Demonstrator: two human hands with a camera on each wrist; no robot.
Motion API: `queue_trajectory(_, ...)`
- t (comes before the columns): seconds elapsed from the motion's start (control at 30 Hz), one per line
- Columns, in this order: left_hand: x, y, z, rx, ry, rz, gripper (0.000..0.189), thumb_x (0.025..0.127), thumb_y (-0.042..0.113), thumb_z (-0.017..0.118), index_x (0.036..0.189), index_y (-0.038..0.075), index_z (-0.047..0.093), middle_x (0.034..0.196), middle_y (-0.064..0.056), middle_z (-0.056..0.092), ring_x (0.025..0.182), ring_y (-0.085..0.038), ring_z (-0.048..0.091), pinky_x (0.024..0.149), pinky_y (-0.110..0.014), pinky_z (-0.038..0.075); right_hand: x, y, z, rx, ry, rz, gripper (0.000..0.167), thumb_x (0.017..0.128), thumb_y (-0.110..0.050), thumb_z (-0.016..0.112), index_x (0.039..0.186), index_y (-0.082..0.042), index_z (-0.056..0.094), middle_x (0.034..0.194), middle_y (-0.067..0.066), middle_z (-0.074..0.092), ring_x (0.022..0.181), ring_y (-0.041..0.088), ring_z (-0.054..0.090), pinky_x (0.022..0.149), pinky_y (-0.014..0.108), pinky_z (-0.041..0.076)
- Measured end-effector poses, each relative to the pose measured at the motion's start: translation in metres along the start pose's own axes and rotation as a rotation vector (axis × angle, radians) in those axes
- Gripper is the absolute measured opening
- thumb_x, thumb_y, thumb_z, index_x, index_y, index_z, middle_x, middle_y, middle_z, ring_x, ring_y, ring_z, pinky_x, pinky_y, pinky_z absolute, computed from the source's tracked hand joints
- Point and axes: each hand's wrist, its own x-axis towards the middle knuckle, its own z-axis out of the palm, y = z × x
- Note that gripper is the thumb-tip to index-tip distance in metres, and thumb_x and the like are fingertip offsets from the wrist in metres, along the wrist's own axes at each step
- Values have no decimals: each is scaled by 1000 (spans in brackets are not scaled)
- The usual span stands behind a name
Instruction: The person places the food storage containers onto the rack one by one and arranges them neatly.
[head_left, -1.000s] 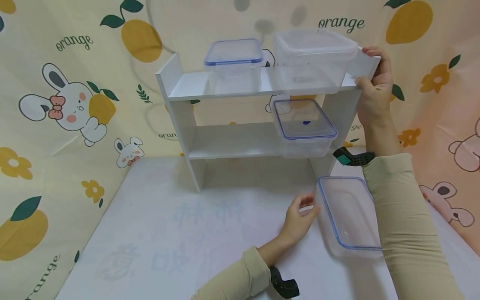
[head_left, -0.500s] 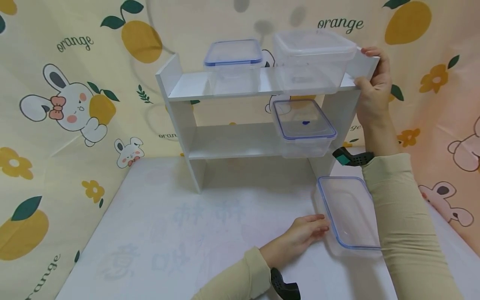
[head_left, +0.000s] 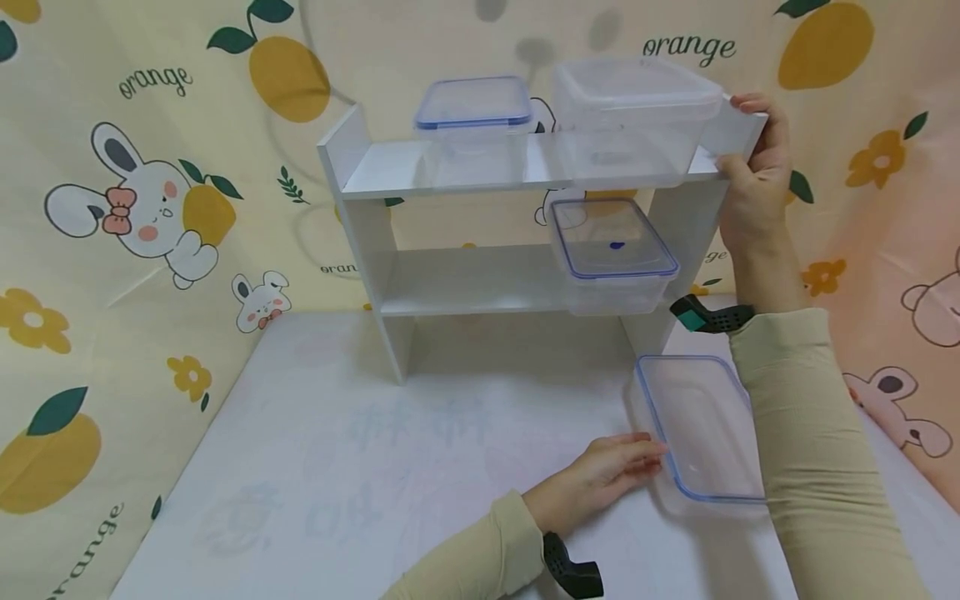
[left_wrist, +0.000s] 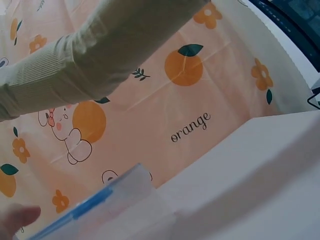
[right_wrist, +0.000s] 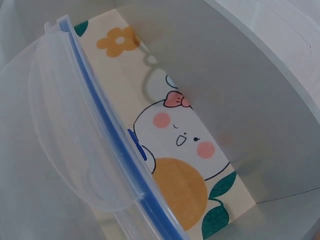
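My right hand point(head_left: 757, 192) grips the top of the right side panel of a white shelf unit point(head_left: 468, 287), thumb in front and fingers round its outer edge. My left hand point(head_left: 600, 475) has its fingers fairly straight, fingertips right at the left wall of a clear plastic food container point(head_left: 705, 425) with a blue rim. This container sits on the table by the shelf's front right foot, partly covered by the right sleeve. In the left wrist view its blue edge point(left_wrist: 92, 204) shows beside a blurred fingertip point(left_wrist: 22, 217).
A blue-rimmed container point(head_left: 615, 258) stands on the middle shelf's right side, jutting forward; the right wrist view shows its lid edge point(right_wrist: 120, 135) close up. On the top shelf stand a smaller blue-lidded container point(head_left: 472, 125) and a larger clear one point(head_left: 637, 125). Patterned cloth hangs behind.
My left hand has moved right and nearer the viewer, from beside the table container's far corner to its left wall, fingers straightening. My right hand stays on the shelf panel.
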Motion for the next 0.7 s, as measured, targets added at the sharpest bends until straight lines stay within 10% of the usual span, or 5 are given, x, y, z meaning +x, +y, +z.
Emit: queue_trajectory(0.7,0,9,-15,151,250,45,15,77,10,78,71,12,65,62,8,53,60,-7,47,59,-16,41,1,-2,2,53,18,53,51,81,29,29,110,-6,53,125,7,52,118,24,45,100,32,42)
